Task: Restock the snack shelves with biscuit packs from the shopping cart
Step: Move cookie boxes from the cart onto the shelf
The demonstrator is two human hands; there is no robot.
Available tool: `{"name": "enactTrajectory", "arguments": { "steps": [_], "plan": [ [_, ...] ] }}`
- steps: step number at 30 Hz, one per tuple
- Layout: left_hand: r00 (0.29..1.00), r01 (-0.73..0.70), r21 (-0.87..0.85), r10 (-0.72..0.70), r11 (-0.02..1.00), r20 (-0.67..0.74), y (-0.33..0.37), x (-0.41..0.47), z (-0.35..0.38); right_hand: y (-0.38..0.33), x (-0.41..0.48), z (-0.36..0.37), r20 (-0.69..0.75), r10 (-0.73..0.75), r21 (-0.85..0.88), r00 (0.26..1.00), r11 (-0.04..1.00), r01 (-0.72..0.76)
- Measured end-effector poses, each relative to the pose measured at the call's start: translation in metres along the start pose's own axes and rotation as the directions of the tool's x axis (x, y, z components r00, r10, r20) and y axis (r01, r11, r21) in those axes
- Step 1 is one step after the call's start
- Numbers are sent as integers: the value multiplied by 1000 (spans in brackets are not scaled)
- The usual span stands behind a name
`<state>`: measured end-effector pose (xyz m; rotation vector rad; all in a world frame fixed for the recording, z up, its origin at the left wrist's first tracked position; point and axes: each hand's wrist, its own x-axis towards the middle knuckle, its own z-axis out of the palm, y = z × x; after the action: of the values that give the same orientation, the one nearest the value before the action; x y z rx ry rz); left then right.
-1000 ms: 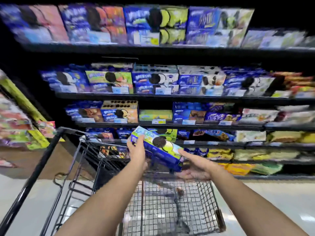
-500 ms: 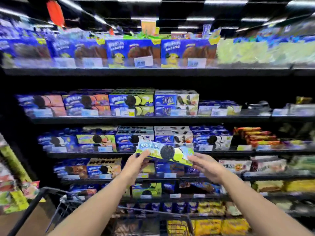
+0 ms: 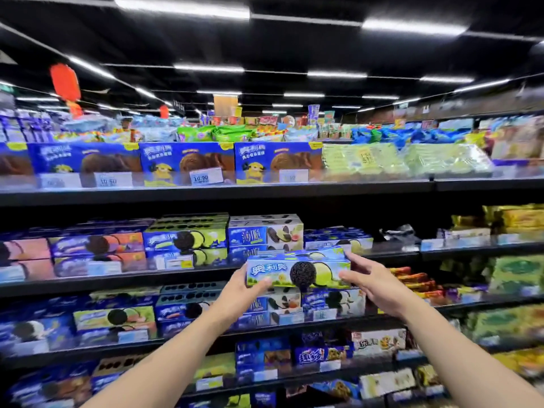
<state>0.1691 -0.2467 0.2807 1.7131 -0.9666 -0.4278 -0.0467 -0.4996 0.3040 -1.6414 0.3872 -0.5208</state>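
Bright ceiling strip lights (image 3: 412, 26); motion-blurred shelf edges, wide-angle bending at the sides.

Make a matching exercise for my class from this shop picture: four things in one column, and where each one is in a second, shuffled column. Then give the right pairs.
Things
1. red lantern
2. biscuit box with a black cookie
3. blue boxes with a yellow cartoon figure
4. orange-red packs

Places
A. on the highest shelf
B. just right of the right hand
C. hanging from the ceiling, upper left
D. gripped by the left hand, with the right hand at its other end

Pairs: 1-C; 2-D; 3-A; 4-B
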Motion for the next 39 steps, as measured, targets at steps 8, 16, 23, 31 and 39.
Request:
{"name": "enactTrajectory", "arguments": {
  "steps": [8, 16, 23, 31, 39],
  "plan": [
    [974, -70, 185, 107, 980, -197, 38, 51, 79, -9, 50, -107, 83, -34, -22, 996, 999, 36],
    [956, -57, 283, 134, 957, -261, 65, 112, 147, 5, 100, -196, 154, -44, -30, 987, 998, 50],
    [969, 47, 296, 28, 954, -244, 88, 151, 177, 21, 146, -238, 199, -28, -65, 980, 997, 42],
    [949, 232, 516, -74, 825, -308, 97, 180, 170, 23, 185, -228, 256, -54, -272, 965, 954, 126],
    [917, 257, 880, 188, 399, -353, 88, 187, 200, 14, 189, -225, 300, -36, -570, 953, 794, 210]
  ]
}}
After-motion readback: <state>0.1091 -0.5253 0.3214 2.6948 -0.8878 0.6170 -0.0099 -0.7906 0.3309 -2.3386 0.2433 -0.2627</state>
